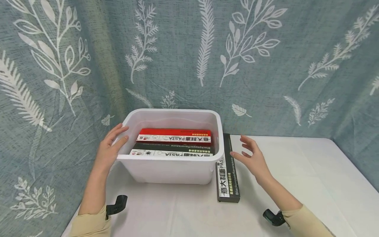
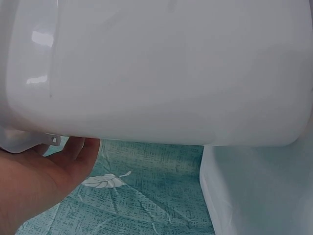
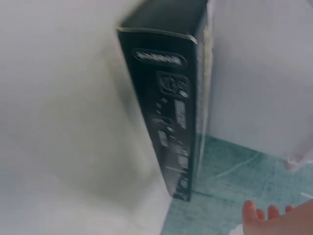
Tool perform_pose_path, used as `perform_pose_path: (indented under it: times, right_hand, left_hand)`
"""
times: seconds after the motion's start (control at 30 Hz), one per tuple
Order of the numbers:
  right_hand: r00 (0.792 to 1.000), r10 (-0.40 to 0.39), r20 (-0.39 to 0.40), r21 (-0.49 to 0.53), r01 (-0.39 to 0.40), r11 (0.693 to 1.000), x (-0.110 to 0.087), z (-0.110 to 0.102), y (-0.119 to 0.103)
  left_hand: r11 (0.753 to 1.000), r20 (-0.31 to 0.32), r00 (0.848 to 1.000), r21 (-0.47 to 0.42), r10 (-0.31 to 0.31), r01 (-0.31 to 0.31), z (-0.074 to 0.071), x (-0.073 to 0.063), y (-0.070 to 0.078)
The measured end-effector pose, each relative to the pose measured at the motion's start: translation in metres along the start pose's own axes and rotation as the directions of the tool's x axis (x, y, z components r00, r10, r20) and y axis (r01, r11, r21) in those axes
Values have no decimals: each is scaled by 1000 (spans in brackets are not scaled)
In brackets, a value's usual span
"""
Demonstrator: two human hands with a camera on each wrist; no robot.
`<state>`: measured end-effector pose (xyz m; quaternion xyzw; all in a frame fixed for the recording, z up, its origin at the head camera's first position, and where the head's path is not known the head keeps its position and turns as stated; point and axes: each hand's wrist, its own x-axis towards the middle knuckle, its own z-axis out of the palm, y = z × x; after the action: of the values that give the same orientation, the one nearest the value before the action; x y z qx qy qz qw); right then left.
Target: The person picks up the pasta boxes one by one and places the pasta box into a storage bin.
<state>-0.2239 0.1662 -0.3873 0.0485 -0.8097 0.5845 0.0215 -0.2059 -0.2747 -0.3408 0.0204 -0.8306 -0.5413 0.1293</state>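
Observation:
A white plastic bin stands on the table with boxes of pasta in it: a red one behind a black one. My left hand is at the bin's left rim, thumb and fingers reaching over the edge with a gap between them. In the left wrist view, the fingers show partly behind the bin's wall. A third pasta box, black and white, stands on its narrow side along the bin's right wall. Just right of it my right hand hovers with loosely bent fingers, holding nothing.
A white cloth covers the table. Behind it and on both sides hangs a blue-green curtain with white leaf patterns, close to the bin's back and left. Black wrist cameras sit at both sleeves.

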Motion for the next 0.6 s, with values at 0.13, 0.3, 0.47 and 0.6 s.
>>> perform_pose_path:
  times: [0.13, 0.3, 0.47, 0.6]
  right_hand:
    - [994, 103, 26, 29, -104, 994, -7, 1, 8]
    - [979, 195, 61, 22, -197, 980, -18, 5, 20]
    - [968, 234, 93, 13, -236, 972, -27, 9, 29]
    - [961, 253, 114, 6, -256, 967, -32, 12, 34]
  left_hand:
    - [1000, -2, 1000, 0, -7, 7, 0, -1, 1]
    - [1000, -4, 1000, -13, -8, 8, 0, -2, 2]
    - [1000, -3, 1000, -18, -15, 15, 0, -2, 2]
    - [1000, -3, 1000, -16, -17, 17, 1, -3, 3]
